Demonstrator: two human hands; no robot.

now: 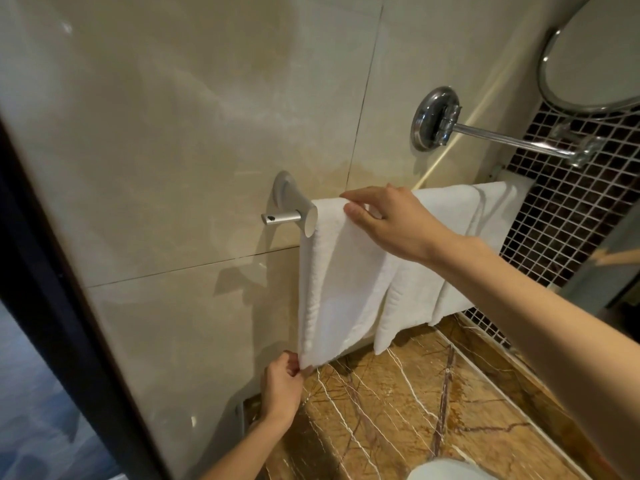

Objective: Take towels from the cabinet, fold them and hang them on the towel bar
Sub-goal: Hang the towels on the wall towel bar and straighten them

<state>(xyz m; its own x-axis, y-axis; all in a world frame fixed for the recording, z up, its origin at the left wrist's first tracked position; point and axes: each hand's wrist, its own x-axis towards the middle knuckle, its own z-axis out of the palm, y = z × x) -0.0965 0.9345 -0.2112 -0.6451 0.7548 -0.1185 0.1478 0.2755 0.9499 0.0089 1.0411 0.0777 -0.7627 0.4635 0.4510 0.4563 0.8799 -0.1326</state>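
Observation:
Three white towels hang side by side over the towel bar [282,217] on the beige tiled wall. Only the bar's left end and its mount show; the rest is covered. The leftmost towel [343,282] hangs folded lengthwise. My right hand [391,221] pinches its top fold at the bar, thumb in front and fingers over the top. My left hand [282,386] pinches the same towel's lower left corner. The middle towel [412,292] and the right towel [491,220] hang beside it, partly behind my right forearm.
A brown veined marble counter [415,403] lies under the towels. A chrome swing arm [485,135] holds a round mirror [595,57] at upper right. Dark mosaic tile [568,209] covers the right wall. A white rounded object [446,471] shows at the bottom edge. A dark door frame [52,306] runs down the left.

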